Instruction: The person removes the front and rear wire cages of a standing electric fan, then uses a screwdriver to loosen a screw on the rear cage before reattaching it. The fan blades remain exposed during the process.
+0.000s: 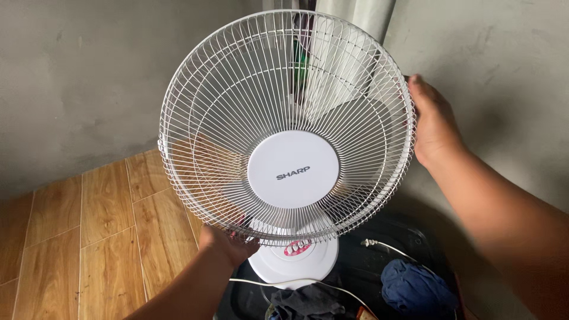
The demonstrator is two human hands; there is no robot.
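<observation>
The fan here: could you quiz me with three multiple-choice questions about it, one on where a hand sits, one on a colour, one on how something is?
1. Where does the right hand grip the fan guard?
A. at its right rim
B. on the centre disc
C. at its top

2. What colour is the crumpled cloth lying on the black tub below?
A. red
B. blue
C. yellow

3. How is the left hand placed?
A. flat on the floor
B. hanging free, touching nothing
C. fingers hooked on the guard's lower edge

Answers:
1 A, the fingers wrap the right-hand rim of the guard.
2 B, the bundle at the lower right is dark blue.
3 C, the fingers curl into the wires at the bottom left of the guard.
</observation>
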